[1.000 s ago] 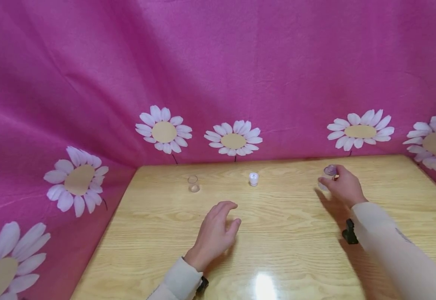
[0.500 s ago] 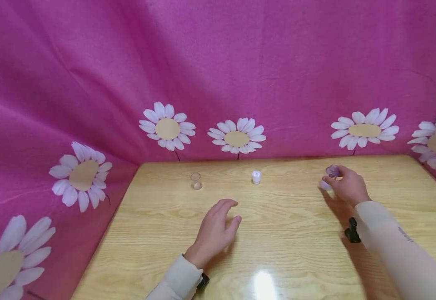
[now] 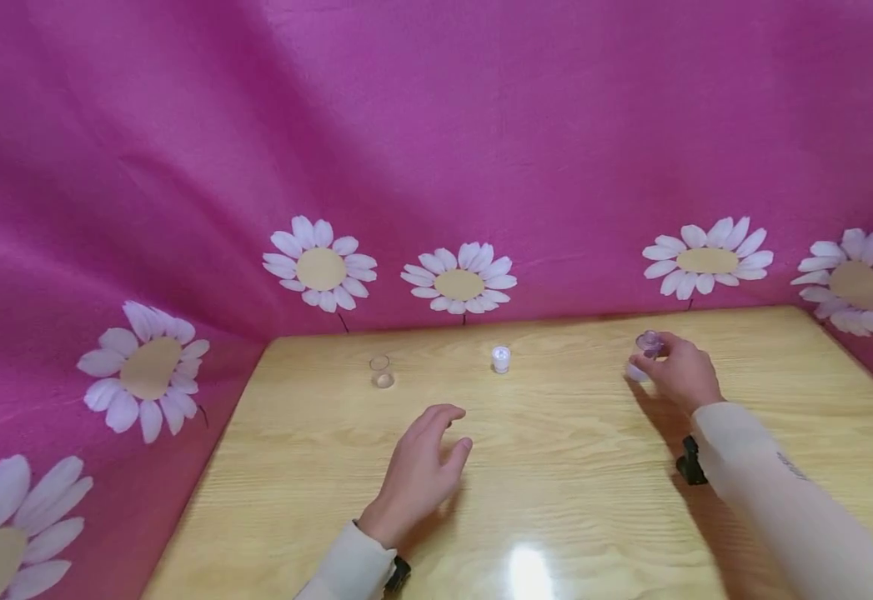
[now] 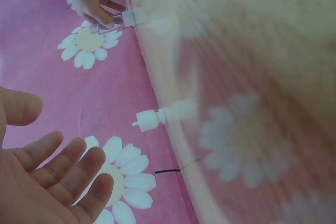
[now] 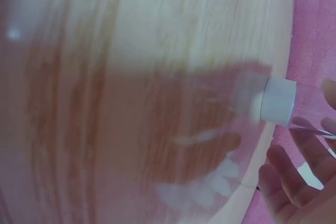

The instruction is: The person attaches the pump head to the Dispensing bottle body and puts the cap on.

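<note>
At the back right of the table, my right hand point(image 3: 679, 371) pinches a clear, purple-tinted vessel point(image 3: 649, 343) between thumb and fingers. Its lower end looks white in the head view; the right wrist view shows a white cylindrical part point(image 5: 278, 100) on the table, with the clear part reaching into my fingers. Whether the white part is separate, I cannot tell. My left hand point(image 3: 417, 471) hovers over the table with relaxed, parted fingers, holding nothing. Beyond it are a small white object point(image 3: 500, 359) with a narrow tip, and a clear glass point(image 3: 381, 372).
The light wooden table point(image 3: 556, 450) meets a pink cloth point(image 3: 556, 167) with large white flowers behind it and at both sides. A bright reflection lies near the front. Dark devices sit at both wrists.
The head view has shifted slightly. Both hands keep nearly the same pose, and the white lower end by my right hand shows more plainly than a second ago.
</note>
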`<state>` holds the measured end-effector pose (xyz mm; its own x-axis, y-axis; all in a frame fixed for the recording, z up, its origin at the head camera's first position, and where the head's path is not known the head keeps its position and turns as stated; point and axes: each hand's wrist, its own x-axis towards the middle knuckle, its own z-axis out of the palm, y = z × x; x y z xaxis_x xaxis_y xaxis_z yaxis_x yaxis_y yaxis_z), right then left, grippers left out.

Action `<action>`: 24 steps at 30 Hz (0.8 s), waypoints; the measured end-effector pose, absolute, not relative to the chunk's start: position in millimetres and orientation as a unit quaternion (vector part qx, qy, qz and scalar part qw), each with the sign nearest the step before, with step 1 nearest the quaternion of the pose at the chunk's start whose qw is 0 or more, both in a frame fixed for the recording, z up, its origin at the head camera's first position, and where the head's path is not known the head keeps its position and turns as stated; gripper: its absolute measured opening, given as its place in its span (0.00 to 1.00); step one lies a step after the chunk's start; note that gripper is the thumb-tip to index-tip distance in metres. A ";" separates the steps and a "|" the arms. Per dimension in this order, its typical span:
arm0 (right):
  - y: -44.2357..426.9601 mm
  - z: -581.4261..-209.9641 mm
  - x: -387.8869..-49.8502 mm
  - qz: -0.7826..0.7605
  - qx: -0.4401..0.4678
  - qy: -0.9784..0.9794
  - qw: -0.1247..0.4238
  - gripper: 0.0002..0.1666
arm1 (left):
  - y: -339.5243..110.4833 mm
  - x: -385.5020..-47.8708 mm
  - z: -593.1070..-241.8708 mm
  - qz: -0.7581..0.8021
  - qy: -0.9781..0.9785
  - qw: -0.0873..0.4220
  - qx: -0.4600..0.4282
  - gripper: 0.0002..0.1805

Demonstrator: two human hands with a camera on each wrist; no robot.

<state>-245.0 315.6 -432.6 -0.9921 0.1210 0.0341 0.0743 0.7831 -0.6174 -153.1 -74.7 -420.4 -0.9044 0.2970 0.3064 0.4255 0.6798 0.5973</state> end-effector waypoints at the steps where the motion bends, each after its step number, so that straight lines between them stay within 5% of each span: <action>1: 313.2 -433.4 -245.6 0.326 -0.052 -0.943 0.030 0.41 | -76.6 -151.7 -421.2 -0.348 -0.912 0.093 -0.197 0.20; 24: 311.8 -431.2 -247.9 0.304 -0.049 -0.951 0.011 0.41 | -83.8 -154.0 -424.8 -0.346 -0.911 0.096 -0.202 0.19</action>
